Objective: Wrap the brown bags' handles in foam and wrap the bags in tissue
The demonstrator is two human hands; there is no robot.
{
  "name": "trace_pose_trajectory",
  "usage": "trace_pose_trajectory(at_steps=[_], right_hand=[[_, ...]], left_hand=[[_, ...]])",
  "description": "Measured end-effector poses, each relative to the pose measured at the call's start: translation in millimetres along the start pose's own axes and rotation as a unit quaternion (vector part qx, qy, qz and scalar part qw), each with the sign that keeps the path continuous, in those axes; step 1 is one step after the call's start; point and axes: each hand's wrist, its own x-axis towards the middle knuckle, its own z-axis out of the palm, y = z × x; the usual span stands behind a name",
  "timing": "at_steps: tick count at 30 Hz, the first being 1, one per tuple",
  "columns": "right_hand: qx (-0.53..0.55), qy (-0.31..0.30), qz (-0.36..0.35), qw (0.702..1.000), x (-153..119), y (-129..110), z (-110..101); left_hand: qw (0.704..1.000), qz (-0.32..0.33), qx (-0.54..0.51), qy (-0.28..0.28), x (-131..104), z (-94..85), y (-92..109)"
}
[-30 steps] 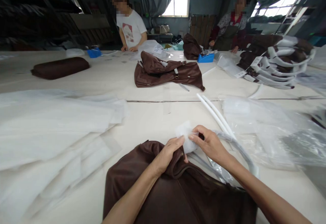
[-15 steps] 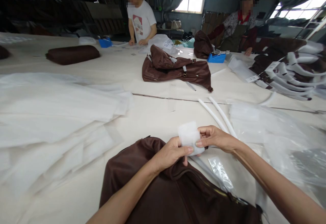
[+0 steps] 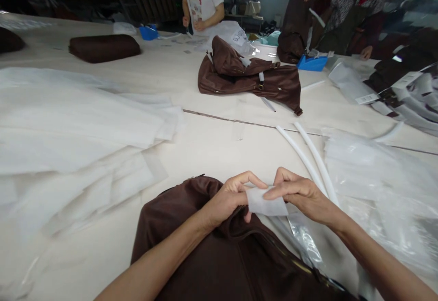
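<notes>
A small white sheet of wrapping foam or tissue lies folded between my two hands, over the zipped edge of a dark brown leather bag. My left hand grips the sheet's left end, thumb and fingers closed around it. From the other side, my right hand presses the sheet's top with bent fingers. Whatever the sheet covers is hidden. Beside the bag's zipper lies a small clear plastic packet.
Thin white sheets are piled on the left. White foam tubes and clear plastic bags lie to the right. Across the table rest another brown bag, a brown roll-shaped bundle and a blue holder. Two people stand beyond.
The white sheet stood upright and is now folded down flat, with my right fingers over it. The view has tilted downward. The co-worker on the right has raised a brown bag.
</notes>
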Motion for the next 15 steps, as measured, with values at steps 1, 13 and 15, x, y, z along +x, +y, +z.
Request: trace_pose_trajectory(at_steps=[1, 13, 15], right_hand=[[-0.007, 0.0, -0.008, 1.0, -0.8, 1.9, 1.2], [-0.065, 0.012, -0.059, 0.996, 3.5, 1.6, 1.4], [-0.079, 0.022, -0.06, 0.995, 5.0, 1.1, 3.0]], left_hand=[[1.0, -0.005, -0.008, -0.004, -0.4, -1.7, -0.1], [0.996, -0.026, 0.088, -0.007, 3.1, -2.4, 6.1], [0.992, -0.043, 0.117, -0.019, 5.0, -4.5, 6.8]])
